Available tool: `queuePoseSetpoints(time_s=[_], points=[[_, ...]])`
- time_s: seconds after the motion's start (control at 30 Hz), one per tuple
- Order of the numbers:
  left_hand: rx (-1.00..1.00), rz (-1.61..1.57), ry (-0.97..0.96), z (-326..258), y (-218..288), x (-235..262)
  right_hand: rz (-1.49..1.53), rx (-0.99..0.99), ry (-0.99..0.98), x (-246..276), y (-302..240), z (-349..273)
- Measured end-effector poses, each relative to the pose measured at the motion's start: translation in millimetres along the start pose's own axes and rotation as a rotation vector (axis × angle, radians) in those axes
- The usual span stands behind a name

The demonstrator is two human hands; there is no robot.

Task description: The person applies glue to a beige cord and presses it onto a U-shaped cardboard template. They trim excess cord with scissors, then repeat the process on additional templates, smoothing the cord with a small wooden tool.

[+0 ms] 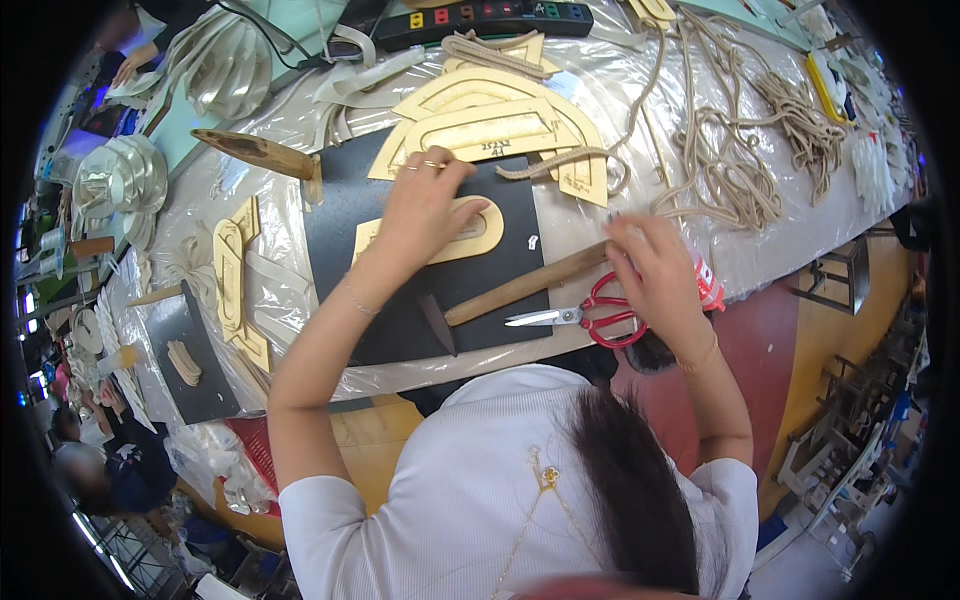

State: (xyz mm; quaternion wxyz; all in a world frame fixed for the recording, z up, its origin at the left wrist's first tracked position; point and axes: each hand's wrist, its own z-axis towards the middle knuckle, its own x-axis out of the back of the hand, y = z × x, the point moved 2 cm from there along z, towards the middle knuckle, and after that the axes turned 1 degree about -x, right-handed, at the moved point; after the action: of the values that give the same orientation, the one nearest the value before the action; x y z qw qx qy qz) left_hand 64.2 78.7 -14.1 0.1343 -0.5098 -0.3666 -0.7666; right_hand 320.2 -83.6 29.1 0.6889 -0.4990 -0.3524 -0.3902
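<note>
My left hand is over a black board, its fingers at the edge of the pale yellow slotted templates and its thumb apart. Below that palm lies a smaller rounded yellow template, partly covered by the hand. My right hand is raised at the board's right side, fingers bent toward each other; whatever is between them is too small to make out. Close by its fingers is the wooden handle of a hammer lying on the board. Red-handled scissors lie beneath that hand, partly hidden.
Beige cord sprawls in loops across the plastic-covered table. A pointed wooden stick lies at the board's upper left. A power strip stands at the far edge. More templates and a second black board are on the left.
</note>
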Motion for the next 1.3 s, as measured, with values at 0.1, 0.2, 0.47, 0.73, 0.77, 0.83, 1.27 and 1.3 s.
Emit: queuePoseSetpoints(time_s=[0.1, 0.2, 0.47, 0.73, 0.77, 0.83, 1.27, 1.3], points=[[-0.05, -0.017, 0.015, 12, 12, -15, -0.182, -0.027, 0.189, -25, 23, 48], [-0.058, -0.056, 0.029, 20, 18, -19, -0.196, -0.169, 0.012, -45, 44, 71], [-0.051, -0.008, 0.234, 57, -8, 9, 0.119, -0.142, 0.01, -9, 23, 70], [-0.174, -0.744, -0.32, 47, 39, 30, 0.454, -0.081, -0.19, 6, -35, 76], [-0.058, -0.787, -0.37, 40, 44, 31, 0.467, -0.063, -0.176, 7, -39, 78], [0.121, -0.865, -0.446, 26, 50, 37, 0.495, -0.096, -0.174, 11, -44, 79], [0.062, -0.662, 0.004, -27, 76, 77, 0.773, -0.033, -0.481, 9, -59, 89], [0.049, -0.683, -0.016, -29, 78, 80, 0.796, -0.045, -0.528, 12, -59, 86]])
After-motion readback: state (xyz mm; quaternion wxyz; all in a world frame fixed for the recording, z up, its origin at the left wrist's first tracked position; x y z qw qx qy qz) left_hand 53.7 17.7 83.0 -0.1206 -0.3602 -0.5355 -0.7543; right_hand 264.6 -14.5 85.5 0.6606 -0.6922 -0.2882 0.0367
